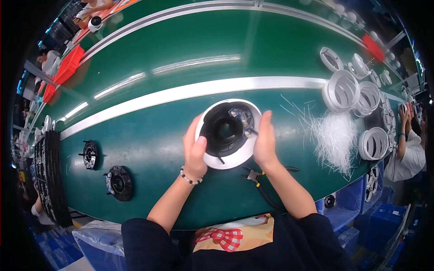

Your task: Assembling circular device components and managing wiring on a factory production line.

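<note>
Between my two hands is a round white plastic housing (241, 156), tilted so that its inside shows. In it sits a black ring-shaped part (211, 128) with a small blue circuit board (242, 118) at its upper right. My left hand (194, 151) grips the left rim, thumb at the near side. Against the right rim lies my right hand (265, 144), thumb pointing up and its other fingers mostly hidden behind the housing. Just below, diagonal cutters (254, 176) with dark handles lie on the green bench, partly covered by my right forearm.
Two more black ring parts (120, 183) lie at left, beside a stack of black parts (47, 176). On the right are a heap of clear thin strips (335, 140) and several white rings (342, 91). A white strip (194, 89) crosses the bench. Blue-lined bins (341, 210) stand below its edge.
</note>
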A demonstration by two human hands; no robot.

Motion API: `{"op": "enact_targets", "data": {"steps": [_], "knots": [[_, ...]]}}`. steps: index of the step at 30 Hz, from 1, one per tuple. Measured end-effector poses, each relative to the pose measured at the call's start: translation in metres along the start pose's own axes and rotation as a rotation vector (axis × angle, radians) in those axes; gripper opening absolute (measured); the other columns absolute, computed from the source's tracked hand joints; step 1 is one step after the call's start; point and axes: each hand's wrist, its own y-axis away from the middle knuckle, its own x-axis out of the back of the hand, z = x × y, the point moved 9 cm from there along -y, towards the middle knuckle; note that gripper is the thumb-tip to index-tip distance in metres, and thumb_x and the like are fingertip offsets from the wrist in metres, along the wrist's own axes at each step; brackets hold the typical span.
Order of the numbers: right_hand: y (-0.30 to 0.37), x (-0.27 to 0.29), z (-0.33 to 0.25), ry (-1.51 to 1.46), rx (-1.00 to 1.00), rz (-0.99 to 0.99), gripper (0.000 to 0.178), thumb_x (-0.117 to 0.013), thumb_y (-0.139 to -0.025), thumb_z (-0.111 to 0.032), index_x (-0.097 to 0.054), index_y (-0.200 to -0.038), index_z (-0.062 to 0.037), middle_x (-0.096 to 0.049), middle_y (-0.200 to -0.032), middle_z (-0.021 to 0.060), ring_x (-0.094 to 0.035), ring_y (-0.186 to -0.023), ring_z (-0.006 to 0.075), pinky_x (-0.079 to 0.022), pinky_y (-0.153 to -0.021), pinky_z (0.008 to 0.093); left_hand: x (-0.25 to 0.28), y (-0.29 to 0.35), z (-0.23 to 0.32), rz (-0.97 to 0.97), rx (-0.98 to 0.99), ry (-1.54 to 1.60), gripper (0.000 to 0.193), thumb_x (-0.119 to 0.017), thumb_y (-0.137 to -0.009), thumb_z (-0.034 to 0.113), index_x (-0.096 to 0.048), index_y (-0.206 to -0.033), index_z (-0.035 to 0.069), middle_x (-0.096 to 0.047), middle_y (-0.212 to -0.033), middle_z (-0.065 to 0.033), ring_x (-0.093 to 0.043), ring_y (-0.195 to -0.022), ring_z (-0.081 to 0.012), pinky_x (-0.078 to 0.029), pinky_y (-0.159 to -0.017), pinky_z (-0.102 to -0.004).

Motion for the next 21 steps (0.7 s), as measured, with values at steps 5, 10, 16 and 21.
{"op": "enact_targets", "data": {"steps": [5, 10, 16, 21], "knots": [[-0.002, 0.028, -0.020, 0.253, 0.178, 0.148, 0.063, -0.021, -0.092, -0.050, -0.055, -0.087, 0.0037, -0.056, -0.083, 0.0056, -0.048, -0.076, 0.0109, -0.039, -0.073, 0.0252, -0.008, 0.005, 0.025, 0.045, -0.121, -0.683, 0.028, -0.042, -0.087, 0.019, -0.055, -0.095, -0.005, -0.058, -0.064, -0.0091, -0.054, -0.057, -0.0144, -0.041, -0.053, -0.0235], [-0.001, 0.026, -0.021, 0.211, 0.172, 0.166, 0.058, -0.024, -0.093, -0.045, -0.055, -0.083, 0.0029, -0.056, -0.081, 0.0041, -0.046, -0.078, 0.0101, -0.038, -0.074, 0.0244, -0.006, 0.001, 0.024, 0.039, -0.071, -0.805, 0.026, -0.040, -0.088, 0.018, -0.054, -0.084, -0.004, -0.045, -0.051, -0.0100, -0.043, -0.045, -0.0135, -0.033, -0.043, -0.0269], [-0.004, 0.020, -0.021, 0.174, 0.135, 0.054, 0.049, -0.026, -0.095, -0.036, -0.055, -0.088, 0.0029, -0.056, -0.086, 0.0050, -0.047, -0.080, 0.0098, -0.038, -0.075, 0.0245, 0.006, 0.002, 0.015, 0.076, -0.095, -0.773, 0.031, -0.036, -0.089, 0.019, -0.042, -0.067, -0.002, -0.035, -0.048, -0.0103, -0.030, -0.043, -0.0147, -0.026, -0.041, -0.0302], [-0.011, 0.027, -0.002, 0.112, 0.026, -0.003, 0.050, -0.025, -0.095, -0.036, -0.055, -0.092, 0.0037, -0.059, -0.089, 0.0071, -0.050, -0.081, 0.0102, -0.040, -0.076, 0.0244, 0.010, -0.010, -0.004, 0.071, 0.048, -0.735, 0.032, -0.038, -0.090, 0.022, -0.044, -0.070, -0.003, -0.039, -0.053, -0.0089, -0.034, -0.052, -0.0108, -0.029, -0.047, -0.0296]]}}
